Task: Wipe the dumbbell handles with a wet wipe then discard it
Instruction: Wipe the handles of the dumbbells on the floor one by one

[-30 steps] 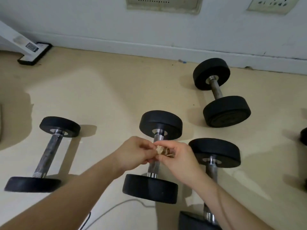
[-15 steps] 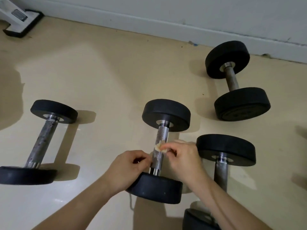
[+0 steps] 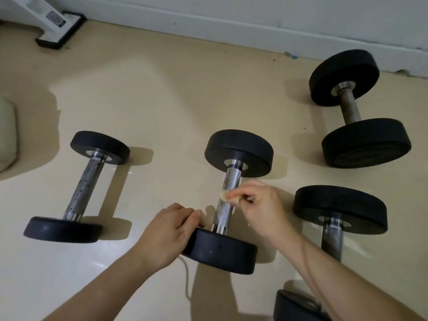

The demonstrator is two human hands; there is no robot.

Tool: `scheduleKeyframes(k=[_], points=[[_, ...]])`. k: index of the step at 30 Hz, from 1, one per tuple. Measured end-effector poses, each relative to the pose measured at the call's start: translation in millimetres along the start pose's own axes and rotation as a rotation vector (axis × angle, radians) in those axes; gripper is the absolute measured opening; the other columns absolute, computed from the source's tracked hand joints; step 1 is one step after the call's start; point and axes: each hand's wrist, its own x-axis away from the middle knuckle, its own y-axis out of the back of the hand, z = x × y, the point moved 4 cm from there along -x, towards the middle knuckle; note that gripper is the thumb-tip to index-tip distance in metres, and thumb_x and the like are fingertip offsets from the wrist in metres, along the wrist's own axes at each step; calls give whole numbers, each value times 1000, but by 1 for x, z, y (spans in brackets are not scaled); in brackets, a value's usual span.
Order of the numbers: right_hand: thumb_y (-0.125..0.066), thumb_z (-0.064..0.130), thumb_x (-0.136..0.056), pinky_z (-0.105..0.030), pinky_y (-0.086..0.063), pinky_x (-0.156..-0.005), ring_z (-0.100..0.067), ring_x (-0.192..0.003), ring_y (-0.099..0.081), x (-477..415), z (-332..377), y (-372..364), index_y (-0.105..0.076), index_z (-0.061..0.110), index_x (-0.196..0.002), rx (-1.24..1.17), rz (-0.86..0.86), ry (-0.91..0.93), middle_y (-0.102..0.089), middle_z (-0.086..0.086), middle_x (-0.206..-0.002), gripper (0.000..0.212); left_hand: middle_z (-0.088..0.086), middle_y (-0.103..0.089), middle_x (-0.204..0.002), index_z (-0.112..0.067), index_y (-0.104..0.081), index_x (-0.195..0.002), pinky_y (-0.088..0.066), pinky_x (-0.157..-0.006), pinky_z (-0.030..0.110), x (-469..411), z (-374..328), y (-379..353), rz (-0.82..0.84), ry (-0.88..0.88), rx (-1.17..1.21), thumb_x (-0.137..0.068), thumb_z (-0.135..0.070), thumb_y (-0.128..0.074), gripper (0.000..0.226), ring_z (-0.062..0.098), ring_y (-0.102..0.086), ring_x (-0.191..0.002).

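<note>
The middle dumbbell (image 3: 228, 188) lies on the floor, black discs at both ends and a knurled chrome handle between them. My right hand (image 3: 259, 209) pinches a small crumpled, yellowish wet wipe (image 3: 225, 195) and presses it against the handle's right side, about halfway along. My left hand (image 3: 172, 228) rests with curled fingers on the near disc (image 3: 222, 250), at its left rim. A spotted, duller dumbbell (image 3: 84, 191) lies to the left. Two more lie to the right: one near (image 3: 335, 218), one far (image 3: 356, 107).
A white baseboard (image 3: 231, 28) and wall run along the back. A white stand foot with black edging (image 3: 58, 26) sits at the far left corner. A pale cushion-like object (image 3: 7, 133) shows at the left edge. A thin white cable (image 3: 186, 281) trails on the floor between my arms.
My hands separated: the left let go of the wipe and dropped onto the near disc. The right carried the wipe to the handle. The view tilted down and closer.
</note>
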Motion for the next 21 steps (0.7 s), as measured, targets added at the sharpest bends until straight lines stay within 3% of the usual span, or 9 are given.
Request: scheduleKeyframes(k=[2, 5, 10, 12, 15, 18, 21], points=[[-73, 8, -79, -8, -44, -67, -2, -77, -59, -22, 1, 4, -75, 21, -80, -40, -138, -17, -62, 13, -84, 14, -6, -59, -89, -30, -69, -83, -38, -83, 18, 3, 3, 0, -20, 44, 49, -99, -40, -35, 39, 4, -53, -91], [-72, 16, -81, -13, -44, -68, -2, -77, -59, -17, -4, -2, -75, 24, -85, -44, -170, -37, -63, 15, -84, 9, -8, -59, -90, -33, -69, -80, -38, -82, 18, 5, 7, -1, -8, 82, 93, -99, -40, -35, 39, 2, -53, -91], [-77, 16, -76, -9, -47, -73, 5, -79, -63, 21, 4, -16, -77, 27, -82, 28, 225, -108, -70, 17, -82, 13, -8, -60, -87, -28, -70, -82, -35, -77, 10, 2, -1, 3, 7, 98, 52, -99, -31, -38, 36, 1, -50, -92], [-76, 14, -77, -15, -51, -78, 0, -84, -64, 15, 9, -13, -76, 30, -83, 13, 207, -89, -71, 14, -88, 17, -10, -62, -88, -27, -69, -86, -38, -78, 14, 0, -5, 4, 41, 106, 11, -95, -29, -41, 29, 4, -52, -91], [-71, 4, -80, -24, -56, -79, -10, -86, -68, -9, 8, 1, -74, 28, -86, -253, 19, -151, -70, 6, -96, 25, -12, -65, -94, -34, -63, -99, -48, -82, 27, -9, -10, 8, 59, 116, -11, -91, -35, -50, 15, 9, -59, -90], [-65, -3, -83, -23, -57, -62, -15, -69, -69, -9, 3, -3, -71, 12, -97, -622, 121, -362, -72, -10, -89, 22, -7, -62, -99, -39, -53, -114, -51, -79, 26, -24, -27, 8, 16, 79, 239, -89, -33, -60, 27, 12, -63, -85], [-61, -2, -86, -20, -49, -49, -13, -57, -62, 2, -5, -8, -65, 6, -106, -744, 156, -464, -68, -12, -77, 21, 2, -66, -100, -34, -62, -109, -56, -75, 33, -45, -44, -4, 66, 58, 512, -87, -27, -67, 24, 20, -66, -83]])
